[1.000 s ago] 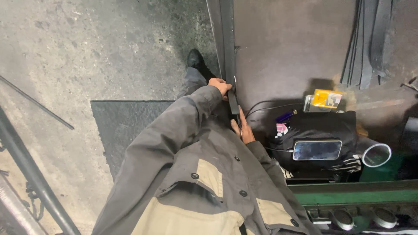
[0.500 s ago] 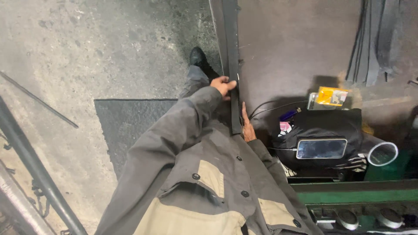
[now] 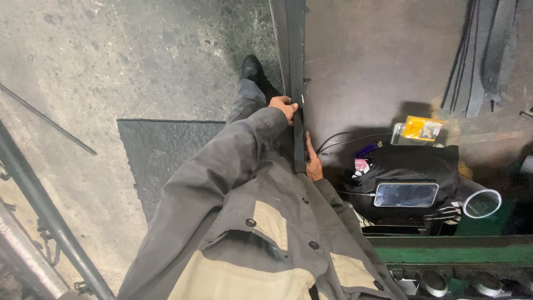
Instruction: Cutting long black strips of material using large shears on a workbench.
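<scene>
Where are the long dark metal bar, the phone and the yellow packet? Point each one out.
long dark metal bar (image 3: 295, 55), head view, on its upper length above the hands.
phone (image 3: 406, 195), head view, on the middle of its screen.
yellow packet (image 3: 423, 128), head view, on its front face.

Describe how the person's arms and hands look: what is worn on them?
Both arms wear long sleeves of a dark grey work jacket with beige panels on the chest and dark round buttons. The left hand and the right hand are bare: no gloves. I see no watch and no rings. The left sleeve is creased and reaches the wrist.
</scene>
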